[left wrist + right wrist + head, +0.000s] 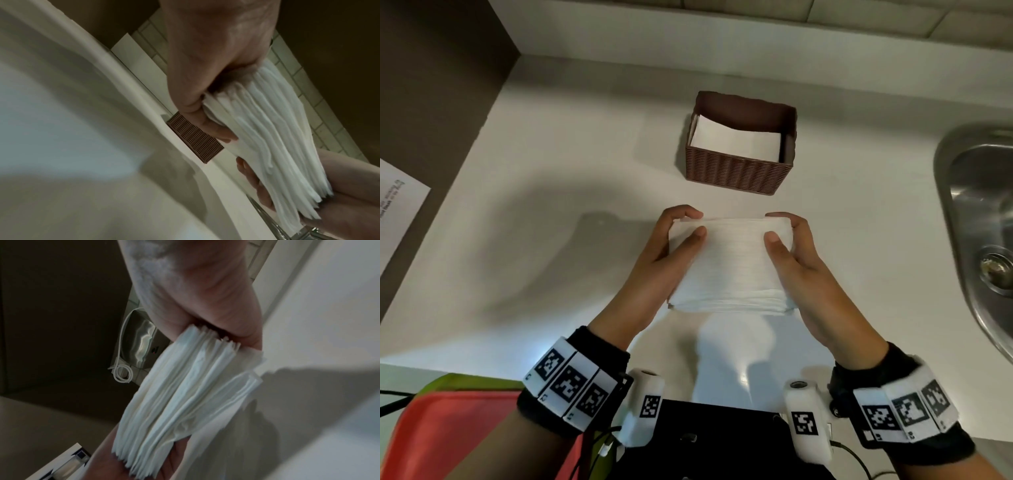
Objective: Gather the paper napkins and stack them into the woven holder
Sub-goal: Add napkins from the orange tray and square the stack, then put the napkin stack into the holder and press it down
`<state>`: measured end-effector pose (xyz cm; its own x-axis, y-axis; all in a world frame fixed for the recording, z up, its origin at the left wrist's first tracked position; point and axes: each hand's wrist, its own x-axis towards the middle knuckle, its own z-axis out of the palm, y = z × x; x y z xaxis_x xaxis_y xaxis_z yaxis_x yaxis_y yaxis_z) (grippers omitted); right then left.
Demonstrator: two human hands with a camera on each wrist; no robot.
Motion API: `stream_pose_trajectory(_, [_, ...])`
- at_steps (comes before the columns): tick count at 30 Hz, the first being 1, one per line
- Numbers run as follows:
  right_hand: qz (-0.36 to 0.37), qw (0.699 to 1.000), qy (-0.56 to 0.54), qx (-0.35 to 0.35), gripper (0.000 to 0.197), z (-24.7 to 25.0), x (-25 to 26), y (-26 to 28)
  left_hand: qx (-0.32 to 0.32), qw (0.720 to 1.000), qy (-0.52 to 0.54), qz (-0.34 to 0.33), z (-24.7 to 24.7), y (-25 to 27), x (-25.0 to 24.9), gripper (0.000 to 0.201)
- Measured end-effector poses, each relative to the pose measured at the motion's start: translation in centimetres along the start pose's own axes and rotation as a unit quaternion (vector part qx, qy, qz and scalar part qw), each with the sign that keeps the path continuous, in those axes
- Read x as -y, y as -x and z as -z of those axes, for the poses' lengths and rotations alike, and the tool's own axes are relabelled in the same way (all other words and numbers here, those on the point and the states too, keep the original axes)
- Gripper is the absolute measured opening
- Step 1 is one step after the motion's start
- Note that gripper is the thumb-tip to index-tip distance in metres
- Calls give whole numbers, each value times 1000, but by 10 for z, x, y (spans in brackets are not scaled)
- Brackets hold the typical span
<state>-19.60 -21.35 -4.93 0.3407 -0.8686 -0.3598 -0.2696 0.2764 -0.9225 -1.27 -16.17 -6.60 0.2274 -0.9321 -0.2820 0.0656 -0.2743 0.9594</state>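
A thick stack of white paper napkins (731,263) is held above the white counter between both hands. My left hand (671,246) grips its left side, thumb on top and fingers curled round the far edge. My right hand (794,250) grips the right side the same way. The wrist views show the stack's layered edges (267,138) (180,394), with the left hand (205,78) and the right hand (205,305) clamped on them. The brown woven holder (739,171) stands just beyond the stack, with white napkins (736,140) lying inside it.
A steel sink (983,219) lies at the right. A dark cabinet wall (431,102) bounds the left, with a printed sheet (397,205) on it. A red tray (458,435) and black gear (722,442) sit below the counter's near edge.
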Motion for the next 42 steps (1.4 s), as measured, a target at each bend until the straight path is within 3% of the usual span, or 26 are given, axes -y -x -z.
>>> stream_pose_trajectory(6, [40, 998, 39, -7, 13, 1, 0, -1, -4, 997, -55, -57, 1, 5, -5, 22])
stream_pose_trajectory(11, [68, 995, 63, -48, 9, -5, -4, -3, -49, 998, -50, -6, 0, 2, 3, 3])
stream_pose_trajectory(17, [67, 994, 53, -62, 5, -6, -7, -8, -52, 998, -34, -8, -1, 0, 1, 9])
stream_pose_trajectory(19, [43, 998, 28, -44, 7, -4, -5, -11, -70, 996, -59, -1, 0, -6, 0, 10])
stream_pose_trajectory(22, [-22, 998, -34, 41, 28, 5, 2, -14, -92, 994, -61, 0, -1, -18, -1, 12])
stream_pose_trajectory(25, [-43, 996, -23, 73, 37, 20, 21, -24, -85, 994, -61, -22, -4, -33, -16, 17])
stream_pose_trajectory(29, [38, 998, 58, 1, 27, 36, 59, -54, -52, 996, -41, -52, -7, -79, -60, 7])
stream_pose_trajectory(35, [122, 987, 5, -100, 21, 46, 88, -130, 37, 996, 71, 25, -4, -157, -107, 32])
stream_pose_trajectory(39, [94, 985, 108, -94, 25, 39, 81, -167, 21, 996, -78, 27, -5, -178, -96, 26])
stream_pose_trajectory(42, [90, 976, 176, -95, 26, 37, 79, -173, -6, 976, -215, -11, -7, -184, -87, 21])
